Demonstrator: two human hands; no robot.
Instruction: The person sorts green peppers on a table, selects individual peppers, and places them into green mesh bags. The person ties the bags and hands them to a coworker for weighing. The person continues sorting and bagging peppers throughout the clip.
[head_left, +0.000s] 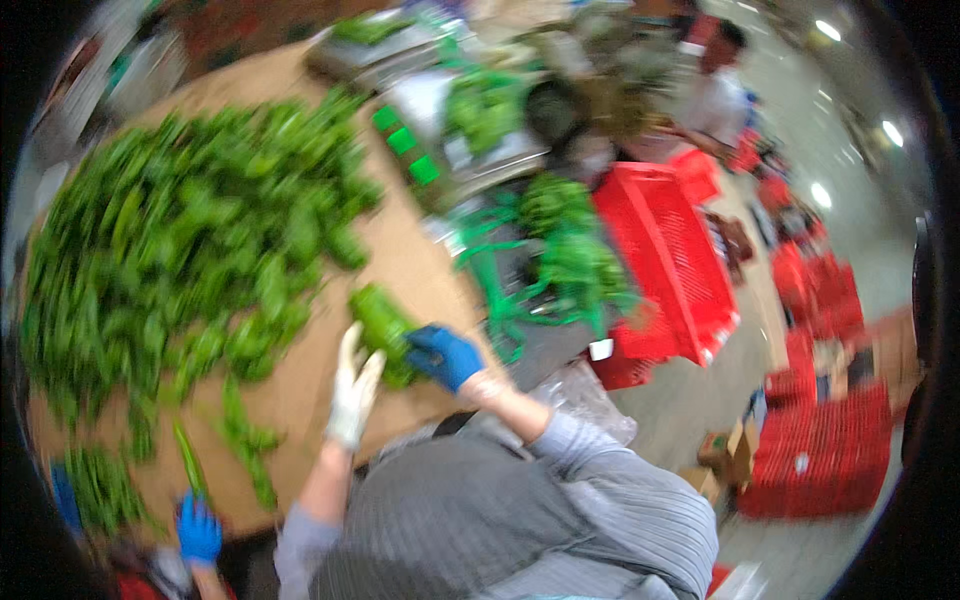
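My left hand (354, 388), in a white glove, lies against the left side of a bundle of long green peppers (384, 322) near the table's edge. From the right, my right hand (448, 358), in a blue glove, touches the same bundle with bent fingers. Motion blur hides whether either hand grips it. A wide heap of long green peppers (202, 217) covers much of the brown table (405, 247) on the left. A few loose peppers (247, 442) lie nearer to me.
Another person's blue-gloved hand (199, 529) is at a green pepper at lower left. A scale (502, 169) bearing green produce, green netting (495, 300) and red plastic crates (660, 247) stand on the right. Another person (716, 105) is farther back.
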